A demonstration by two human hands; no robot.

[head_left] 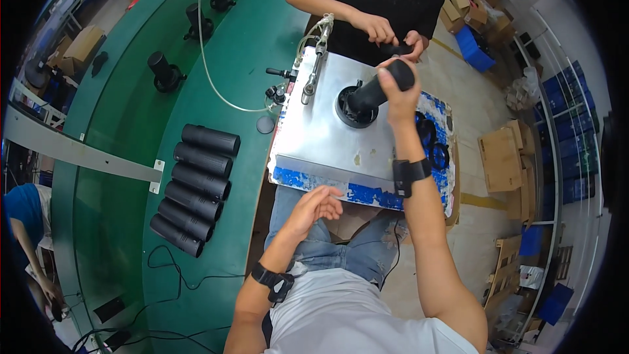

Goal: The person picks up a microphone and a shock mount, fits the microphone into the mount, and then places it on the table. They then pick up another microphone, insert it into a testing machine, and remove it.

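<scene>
My right hand [398,95] grips the top of a black cylinder [372,94] that leans in a round black fixture [356,110] on a metal work plate [314,137]. My left hand [316,206] hovers over my lap at the plate's near edge, fingers loosely curled and holding nothing. Across the plate, another person in a black shirt handles a small black part [395,47] with both hands.
Several black tubes [195,187] lie side by side on the green conveyor table [124,177] to my left. More black parts [162,71] stand along the belt. A pneumatic tool [316,59] with a hose lies on the plate. Cardboard boxes [501,157] and blue crates [576,151] sit on the right.
</scene>
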